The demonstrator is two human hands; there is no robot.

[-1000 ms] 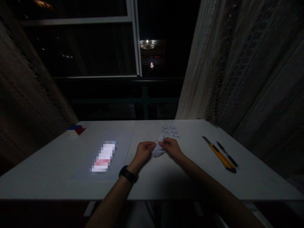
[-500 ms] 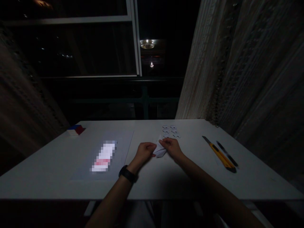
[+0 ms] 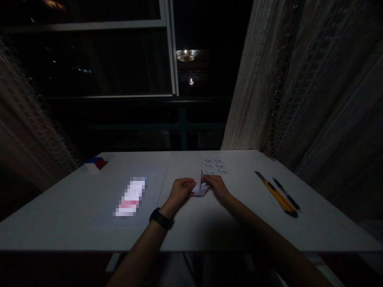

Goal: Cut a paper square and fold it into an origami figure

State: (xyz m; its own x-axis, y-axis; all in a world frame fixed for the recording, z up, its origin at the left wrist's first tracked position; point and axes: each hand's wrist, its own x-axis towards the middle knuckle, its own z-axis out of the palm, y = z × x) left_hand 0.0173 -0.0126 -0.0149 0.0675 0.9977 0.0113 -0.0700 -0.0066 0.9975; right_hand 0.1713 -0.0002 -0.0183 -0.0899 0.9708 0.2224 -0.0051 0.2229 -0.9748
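Observation:
A small folded piece of white paper sits just above the white table, held between both hands. My left hand, with a black watch on its wrist, pinches the paper's left side. My right hand pinches its right side, fingers closed on a flap. One pointed flap of the paper stands up between the fingers. Just beyond the hands lie several small folded paper pieces in rows.
A yellow utility knife and a black pen lie at the right. A grey mat with a blurred-out item lies left of centre. A red, white and blue block sits at the far left corner. Curtains hang on both sides; a dark window is behind.
The paper's flap has been raised to stand more upright, and my right hand's fingers have shifted slightly along it. The left curtain has swung outward to the left.

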